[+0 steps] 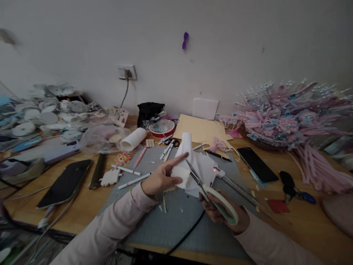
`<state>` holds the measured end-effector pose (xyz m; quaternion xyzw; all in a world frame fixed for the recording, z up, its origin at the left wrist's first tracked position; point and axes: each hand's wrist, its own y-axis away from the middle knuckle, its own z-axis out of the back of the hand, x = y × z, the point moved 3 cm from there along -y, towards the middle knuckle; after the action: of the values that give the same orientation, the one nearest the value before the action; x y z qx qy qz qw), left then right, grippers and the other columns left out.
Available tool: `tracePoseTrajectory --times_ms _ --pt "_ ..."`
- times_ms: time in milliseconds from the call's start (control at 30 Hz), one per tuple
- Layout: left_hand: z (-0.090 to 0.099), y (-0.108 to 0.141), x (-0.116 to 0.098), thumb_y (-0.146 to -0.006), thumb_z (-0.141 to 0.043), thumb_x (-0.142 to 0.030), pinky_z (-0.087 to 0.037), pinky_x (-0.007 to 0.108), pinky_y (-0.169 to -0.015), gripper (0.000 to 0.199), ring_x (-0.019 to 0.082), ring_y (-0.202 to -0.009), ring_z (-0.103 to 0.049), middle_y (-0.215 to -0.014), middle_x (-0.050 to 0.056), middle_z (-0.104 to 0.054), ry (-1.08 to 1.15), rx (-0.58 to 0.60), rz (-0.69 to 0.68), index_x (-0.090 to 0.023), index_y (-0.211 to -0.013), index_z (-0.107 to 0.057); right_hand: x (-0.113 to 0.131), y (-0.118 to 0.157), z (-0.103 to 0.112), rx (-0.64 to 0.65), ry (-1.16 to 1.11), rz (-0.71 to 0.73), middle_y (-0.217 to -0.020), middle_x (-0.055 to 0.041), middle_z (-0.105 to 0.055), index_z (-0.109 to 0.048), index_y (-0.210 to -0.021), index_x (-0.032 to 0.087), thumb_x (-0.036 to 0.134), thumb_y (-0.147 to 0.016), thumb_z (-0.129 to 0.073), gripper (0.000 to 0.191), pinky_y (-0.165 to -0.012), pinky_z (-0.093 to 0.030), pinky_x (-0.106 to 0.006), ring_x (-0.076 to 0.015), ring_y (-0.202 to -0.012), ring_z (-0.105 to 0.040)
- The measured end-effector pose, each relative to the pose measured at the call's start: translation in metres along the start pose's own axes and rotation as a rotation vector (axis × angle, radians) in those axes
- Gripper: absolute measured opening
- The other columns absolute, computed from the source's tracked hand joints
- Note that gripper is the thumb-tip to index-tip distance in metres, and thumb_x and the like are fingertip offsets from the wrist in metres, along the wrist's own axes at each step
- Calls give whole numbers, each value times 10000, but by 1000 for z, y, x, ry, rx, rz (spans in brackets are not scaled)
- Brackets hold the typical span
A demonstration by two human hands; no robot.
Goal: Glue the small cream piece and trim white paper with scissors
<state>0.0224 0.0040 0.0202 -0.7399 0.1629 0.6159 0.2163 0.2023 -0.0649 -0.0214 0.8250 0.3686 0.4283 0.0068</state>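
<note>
Between its thumb and fingers, my left hand (162,175) pinches a small white piece with a wavy edge (180,176), which looks like foam or thick paper. My right hand (220,209) grips a pair of scissors (220,202) with pale handles. The scissor blades point up and left, their tips beside the white piece; whether they touch it I cannot tell. Behind both hands lie folded white paper sheets (202,167) on the grey cutting mat (143,217). A glue gun with a small red light (220,172) rests just right of the paper.
Several markers (134,181) and a cardboard-like tube (134,139) lie left of the paper. Phones lie on both sides, one black phone (257,164) at right near keys (288,186). A pink beaded headdress (286,117) stands back right. A black cable (187,235) crosses the mat's front.
</note>
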Motion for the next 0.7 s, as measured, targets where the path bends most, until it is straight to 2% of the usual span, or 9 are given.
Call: tracePoseTrajectory --times_ms 133,267,700 --pt "0 0 -4 -589 -738 -119 -413 332 -918 714 296 -1130 -507 -1352 99 -453 -28 21 -9 -226 -1252 -496 -2 0 1 28 17 -47 -479 95 -399 -577 -745 145 452 -588 -756 389 -280 -124 -132 6 -309 -193" --pt "1 0 -5 -590 -737 -119 -404 343 -930 710 296 -1130 -507 -1328 102 -481 -34 30 3 -224 -1250 -496 -2 1 0 0 34 -39 -488 91 -399 -575 -755 132 434 -610 -752 378 -287 -114 -130 9 -320 -204" --pt "1 1 -1 -579 -744 -133 -444 294 -849 767 262 -1061 -546 -1320 100 -487 15 50 39 -233 -1282 -456 -4 -4 5 32 71 -64 -483 99 -410 -550 -761 147 477 -594 -745 418 -269 -146 -136 5 -296 -217"
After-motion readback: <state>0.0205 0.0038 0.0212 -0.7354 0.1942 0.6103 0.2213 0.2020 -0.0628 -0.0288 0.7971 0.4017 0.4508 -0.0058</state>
